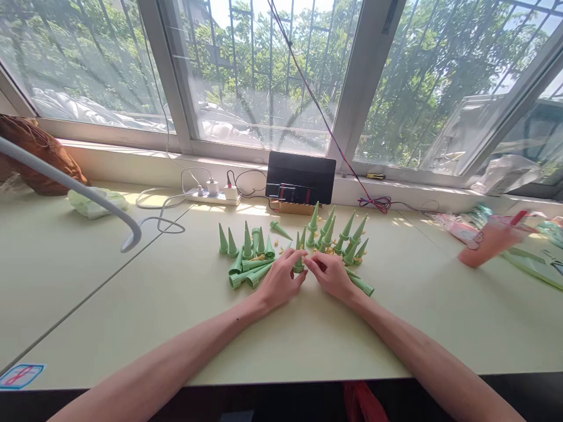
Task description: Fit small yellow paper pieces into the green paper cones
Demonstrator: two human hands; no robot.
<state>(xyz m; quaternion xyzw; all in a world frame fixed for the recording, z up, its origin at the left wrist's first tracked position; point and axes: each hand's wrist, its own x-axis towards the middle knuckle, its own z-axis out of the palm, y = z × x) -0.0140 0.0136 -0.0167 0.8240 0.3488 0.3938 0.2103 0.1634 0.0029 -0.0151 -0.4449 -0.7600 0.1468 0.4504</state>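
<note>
The left hand [281, 276] gripped a green cone [299, 268] at six o'clock from the black tablet [301, 168]; whether the right hand [332, 274] held anything was unclear. Its stray knuckle could have toppled upright cones [346, 226] at the held cone's two o'clock.

Green cones [223, 241], yellow bits [277, 243], pale yellow-green table [334, 346], black tablet [301, 170]

A pale yellow-green table [334, 340] spreads beneath the fingers [294, 256], a dark seam [97, 290] slanting across it to their left. Beyond them, above a low white wall [118, 158], grey-framed windows [358, 88] look onto sunlit foliage [409, 88] behind bars, and daylight leaves bright patches [401, 221] on the table's far edge.
</note>
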